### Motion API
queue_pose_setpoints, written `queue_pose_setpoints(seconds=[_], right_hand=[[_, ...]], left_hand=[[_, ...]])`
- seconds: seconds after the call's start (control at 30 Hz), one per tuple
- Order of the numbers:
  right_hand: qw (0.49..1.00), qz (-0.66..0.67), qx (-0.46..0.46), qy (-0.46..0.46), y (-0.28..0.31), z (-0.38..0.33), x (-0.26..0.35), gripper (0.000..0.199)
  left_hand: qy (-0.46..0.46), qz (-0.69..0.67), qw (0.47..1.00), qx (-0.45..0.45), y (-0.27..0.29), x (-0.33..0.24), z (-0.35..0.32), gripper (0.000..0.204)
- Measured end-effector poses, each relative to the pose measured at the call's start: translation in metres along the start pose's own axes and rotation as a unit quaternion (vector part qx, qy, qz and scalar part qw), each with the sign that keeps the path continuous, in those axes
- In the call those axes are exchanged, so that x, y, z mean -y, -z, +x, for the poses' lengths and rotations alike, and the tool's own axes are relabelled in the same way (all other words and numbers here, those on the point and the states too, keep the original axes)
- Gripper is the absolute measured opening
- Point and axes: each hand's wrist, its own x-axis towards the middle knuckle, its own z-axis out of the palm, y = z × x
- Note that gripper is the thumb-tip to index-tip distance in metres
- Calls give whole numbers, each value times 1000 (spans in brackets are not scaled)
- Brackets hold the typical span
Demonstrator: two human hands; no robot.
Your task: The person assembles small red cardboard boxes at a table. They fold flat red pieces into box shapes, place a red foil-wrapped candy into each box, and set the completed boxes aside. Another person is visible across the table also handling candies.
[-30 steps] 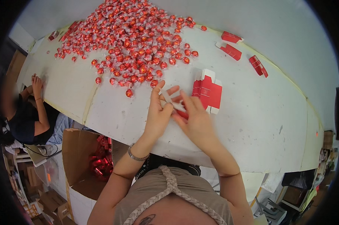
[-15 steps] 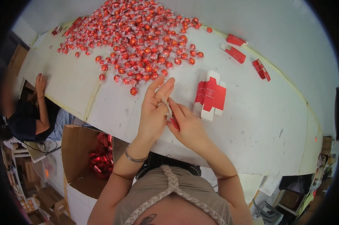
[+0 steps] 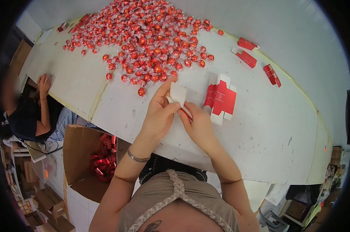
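Between my hands is a small folding carton (image 3: pixel 178 93), its white inner side and a raised flap showing. My left hand (image 3: pixel 158 114) grips its left side, thumb pressed on the card and fingers behind it. On the lower right, my right hand (image 3: pixel 199 122) pinches the carton's edge; part of that edge is hidden by the fingers. Just right of my hands lies a stack of flat red and white carton blanks (image 3: pixel 223 98). Beyond my left hand spreads a large heap of red-wrapped round candies (image 3: pixel 151 42) with clear twisted ends.
Several red cartons (image 3: pixel 246 58) lie near the table's far right edge. A cardboard box (image 3: pixel 77 158) with shiny red material (image 3: pixel 104 164) stands below the table edge at left. Another person (image 3: pixel 32 116) sits at the far left, hands on the table (image 3: pixel 260 139).
The carton has turned up between my hands, so its white flap now stands in view. My right hand has shifted slightly right. The view has moved a little.
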Motion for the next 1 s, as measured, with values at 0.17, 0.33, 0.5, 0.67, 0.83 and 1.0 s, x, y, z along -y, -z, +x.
queue_pose_setpoints(seconds=[0.17, 0.33, 0.5, 0.67, 0.83, 1.0], right_hand=[[996, -7, -62, 65, -6, 2, 13, 43], [995, 99, -12, 20, 0, -11, 5, 36], [999, 45, -11, 5, -1, -12, 11, 32], [1000, 28, 2, 5, -3, -11, 8, 33], [999, 45, -12, 10, -13, -12, 8, 36], [997, 42, -44, 56, -22, -6, 2, 42]], left_hand=[[-26, 10, 998, -55, 5, 1, -2, 63], [-66, -22, 996, -49, 9, -2, -2, 63], [-71, -7, 995, -64, -10, -8, -4, 69], [-60, 0, 998, -28, -11, -11, -3, 77], [-53, 4, 999, -5, -5, -15, 0, 81], [-36, 9, 999, -13, 1, -16, 2, 86]])
